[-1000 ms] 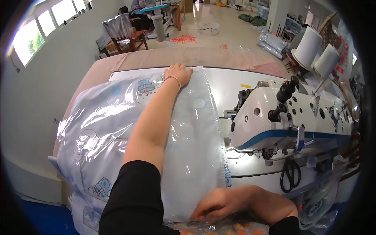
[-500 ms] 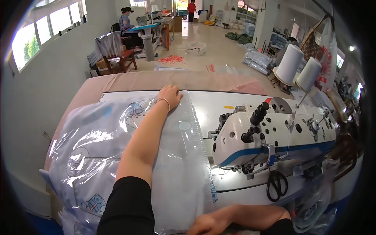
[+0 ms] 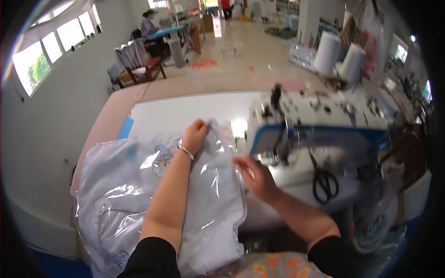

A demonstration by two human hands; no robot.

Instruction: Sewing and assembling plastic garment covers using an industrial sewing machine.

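Head view: a clear plastic bag (image 3: 139, 194), glossy and wrinkled, is spread over the near left part of a white table (image 3: 185, 111). White cloth printed with small blue cartoon figures is seen through the film, and bright creases catch the light. The bag's far edge is pinched by the left hand (image 3: 197, 134), whose fingers are curled shut on the film; a thin metal bangle (image 3: 185, 151) is worn at the wrist, and the bare forearm lies across the bag. The bag's right edge is met by the right hand (image 3: 255, 173), just in front of the sewing machine; the picture is blurred there, so whether its fingers are closed on the film cannot be told. Dark short sleeves are seen at the lower edge.

A white sewing machine (image 3: 320, 116) with a blue band along its lower body is set on the table just right of the bag. Black-handled scissors (image 3: 324, 178) hang in front of the machine's base. Two tall white thread cones (image 3: 338, 58) are stood behind the machine.

Beyond the table a pale, shiny floor is laid out. A wooden chair (image 3: 139, 69) draped with cloth is placed near the left wall under bright windows (image 3: 51, 51), and a person (image 3: 150, 28) is seated at a far table.
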